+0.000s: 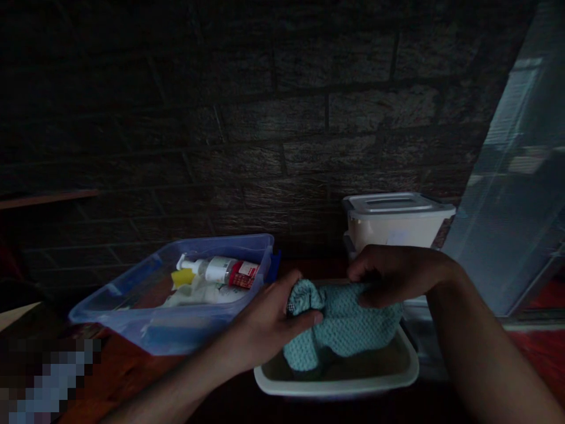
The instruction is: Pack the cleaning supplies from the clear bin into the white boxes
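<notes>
A teal cloth (353,324) with a waffle-like texture is bunched between my two hands, over a white-rimmed basin (339,387). My left hand (273,324) pinches its gathered left end, thumb across the front. On the right side, my right hand (392,274) grips the cloth's upper edge with bent fingers. The cloth's lower part hangs inside the basin; how deep it reaches is too dark to make out.
Left of the basin stands a clear blue plastic tub (176,321) holding a pump bottle (218,271), a yellow item (182,277) and other bottles. Behind my right hand are stacked lidded boxes (397,221). A dark brick wall (265,129) closes off the back, with a glass panel (507,206) at right.
</notes>
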A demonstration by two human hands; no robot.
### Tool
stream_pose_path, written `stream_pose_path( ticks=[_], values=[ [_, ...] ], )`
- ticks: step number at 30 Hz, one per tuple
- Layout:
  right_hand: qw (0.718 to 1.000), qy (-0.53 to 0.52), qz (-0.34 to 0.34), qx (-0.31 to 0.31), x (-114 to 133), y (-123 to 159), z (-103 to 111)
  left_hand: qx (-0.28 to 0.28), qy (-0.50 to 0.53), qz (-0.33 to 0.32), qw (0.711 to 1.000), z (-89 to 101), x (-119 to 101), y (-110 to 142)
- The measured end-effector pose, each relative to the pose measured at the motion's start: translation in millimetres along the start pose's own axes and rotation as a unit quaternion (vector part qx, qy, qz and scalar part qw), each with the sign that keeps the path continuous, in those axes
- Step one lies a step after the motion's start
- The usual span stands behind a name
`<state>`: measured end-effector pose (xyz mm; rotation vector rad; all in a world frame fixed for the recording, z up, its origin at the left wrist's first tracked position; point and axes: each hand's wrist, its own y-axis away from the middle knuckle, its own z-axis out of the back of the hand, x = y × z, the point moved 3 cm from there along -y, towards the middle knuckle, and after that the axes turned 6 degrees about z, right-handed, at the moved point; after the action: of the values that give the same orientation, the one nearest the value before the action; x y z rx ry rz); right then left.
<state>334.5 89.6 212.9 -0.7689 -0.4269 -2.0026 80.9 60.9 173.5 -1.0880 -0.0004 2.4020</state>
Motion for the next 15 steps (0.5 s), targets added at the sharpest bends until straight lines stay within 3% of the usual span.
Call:
stream_pose_path(
  ticks=[10, 15],
  values=[
    [0.998, 0.012, -0.055, 0.027, -18.8, -21.7, -8.3, 0.055, -0.123, -0.044, 0.990, -3.3, 9.6, 8.0],
    [0.997, 0.026, -0.068, 0.030, -22.3, -25.7, -10.4, 0.036, -0.242, -0.054, 0.968, -5.1, 10.9, 8.6]
  ],
)
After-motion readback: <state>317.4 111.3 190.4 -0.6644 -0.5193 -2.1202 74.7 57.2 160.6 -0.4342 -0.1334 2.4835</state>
